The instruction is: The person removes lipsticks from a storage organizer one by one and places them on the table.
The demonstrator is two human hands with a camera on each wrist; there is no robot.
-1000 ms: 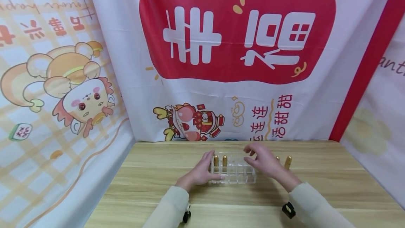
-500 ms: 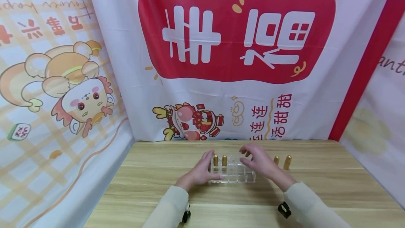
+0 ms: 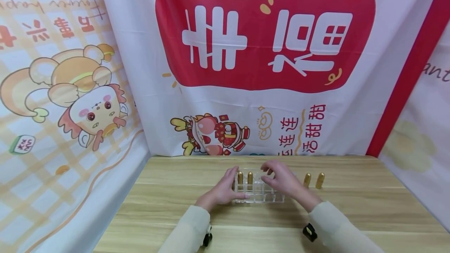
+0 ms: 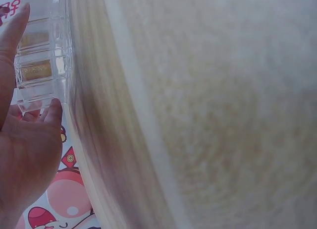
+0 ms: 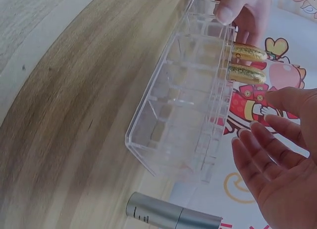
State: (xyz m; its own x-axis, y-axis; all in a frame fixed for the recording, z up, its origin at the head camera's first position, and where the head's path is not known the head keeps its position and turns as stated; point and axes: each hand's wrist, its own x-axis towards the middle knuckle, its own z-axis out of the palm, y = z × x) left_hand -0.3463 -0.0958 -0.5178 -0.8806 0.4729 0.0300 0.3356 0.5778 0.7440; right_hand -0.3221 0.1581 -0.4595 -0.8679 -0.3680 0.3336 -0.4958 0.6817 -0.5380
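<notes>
A clear plastic organizer [image 3: 259, 198] with several compartments stands on the table. Two gold, round-tipped tubes, like lipsticks, stand in its back row at the left; the right wrist view shows one gold tube [image 5: 247, 74] beside the other gold tube [image 5: 250, 52]. My left hand [image 3: 224, 190] grips the organizer's left end, thumb along the front and fingers behind. Over the back row, right of the two tubes, hovers my right hand [image 3: 281, 178]. Its fingers [image 5: 265, 147] are loosely bent, and nothing shows between them in the right wrist view.
To the right of the organizer stand two more gold tubes, a nearer tube [image 3: 307, 180] and a farther tube [image 3: 320, 180]. A silver-grey tube [image 5: 171, 212] appears by the organizer's end in the right wrist view. Printed cloth [image 3: 263, 100] hangs behind the wooden table [image 3: 168, 206].
My right hand has moved left over the organizer, bringing the two tubes on the right more fully into sight. The left hand keeps its hold on the organizer's end.
</notes>
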